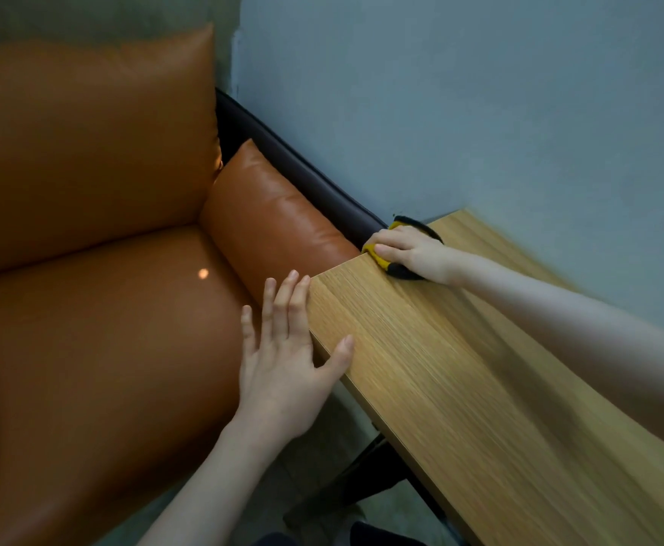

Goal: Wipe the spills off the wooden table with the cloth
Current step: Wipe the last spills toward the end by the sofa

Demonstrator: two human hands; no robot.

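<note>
The right hand [417,252] is lying over the cloth [381,261], just right of the frame's centre, with its fingers curled down over the fabric and pressing it against the wooden table [460,372]. The cloth is yellow with a black edge, and most of it is hiding under the palm; a yellow strip is showing below the fingertips and a black rim is curving out above the knuckles and below the wrist. It is sitting at the far left corner of the tabletop, right by the table's short edge. The bare forearm is stretching from the hand down toward the right edge of the frame, blurred near the border.

The left hand [287,360] is spreading open in the lower middle of the frame, fingers straight and slightly apart, holding nothing. Its thumb is resting on the tabletop at the short edge, while the other fingers are lying just beside that edge; whether they are touching its side cannot be told.

The table is running as a light oak-grain board from the centre down to the lower right corner, with a dark leg [366,459] showing under it. An orange leather sofa [86,269] is filling the left half of the frame, its arm cushion meeting the table's short edge. A pale grey-blue wall [480,92] is filling the upper right.
</note>
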